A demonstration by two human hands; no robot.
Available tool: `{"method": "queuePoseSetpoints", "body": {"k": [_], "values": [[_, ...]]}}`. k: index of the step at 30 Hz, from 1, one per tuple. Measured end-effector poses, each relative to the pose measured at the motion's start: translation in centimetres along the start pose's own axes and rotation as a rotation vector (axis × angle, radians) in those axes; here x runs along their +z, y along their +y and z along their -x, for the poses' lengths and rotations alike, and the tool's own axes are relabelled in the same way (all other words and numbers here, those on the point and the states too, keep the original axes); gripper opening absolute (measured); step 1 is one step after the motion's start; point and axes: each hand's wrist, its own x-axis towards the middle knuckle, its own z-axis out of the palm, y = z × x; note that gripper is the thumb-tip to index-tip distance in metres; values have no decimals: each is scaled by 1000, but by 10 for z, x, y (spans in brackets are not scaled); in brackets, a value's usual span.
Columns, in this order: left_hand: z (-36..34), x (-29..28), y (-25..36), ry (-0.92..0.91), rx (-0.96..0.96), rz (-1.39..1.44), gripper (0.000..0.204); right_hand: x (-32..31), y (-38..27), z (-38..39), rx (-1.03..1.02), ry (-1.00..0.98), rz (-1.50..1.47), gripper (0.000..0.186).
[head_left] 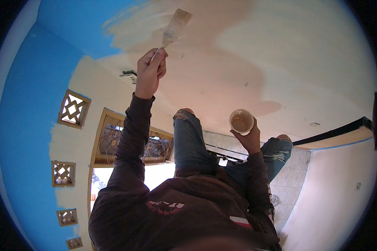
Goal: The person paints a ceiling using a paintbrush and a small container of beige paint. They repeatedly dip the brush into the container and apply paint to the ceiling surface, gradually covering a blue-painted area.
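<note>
My left hand [151,73] is raised at the upper left, its fingers closed round the handle of a flat, wide paintbrush [176,28]. The bristles point up and away, against a cream-painted wall [289,54]; whether they touch it I cannot tell. Beside the brush, cream strokes overlap a bright blue area [77,27] with a ragged border. Lower and to the right, my right hand [250,137] grips a small pale tub [241,113] from its right side. Beige paint [239,124] lies inside the tub, whose open mouth faces me.
Left, patterned vent blocks [74,108] sit in the half-blue wall, near a wooden frame [97,146] with grille panes. An electrical box [130,76] is behind my left wrist. A black-edged ledge [335,131] juts out at right. Pale tiles [291,175] lie below, beyond my jeans-clad legs.
</note>
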Motion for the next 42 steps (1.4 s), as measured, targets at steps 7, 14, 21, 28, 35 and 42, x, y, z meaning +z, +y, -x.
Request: {"method": "queuePoseSetpoints", "body": {"k": [7,14,21,28,35,42], "values": [[-5,-20,13,-13,19,-245,35,0,-1,-1,11,16,-2,87],[-16,-33,35,-18,-46,-399,50,0,0,0,5,5,-24,88],[-52,-77,65,2,60,-601,48,0,-1,0,-1,-3,-28,86],[-122,-119,82,-51,192,-724,43,0,-3,0,4,-11,-13,86],[-173,-158,82,-12,279,-987,46,1,2,0,-29,0,-23,85],[-191,-210,77,97,396,-1199,43,2,3,1,1,-5,-26,84]]}}
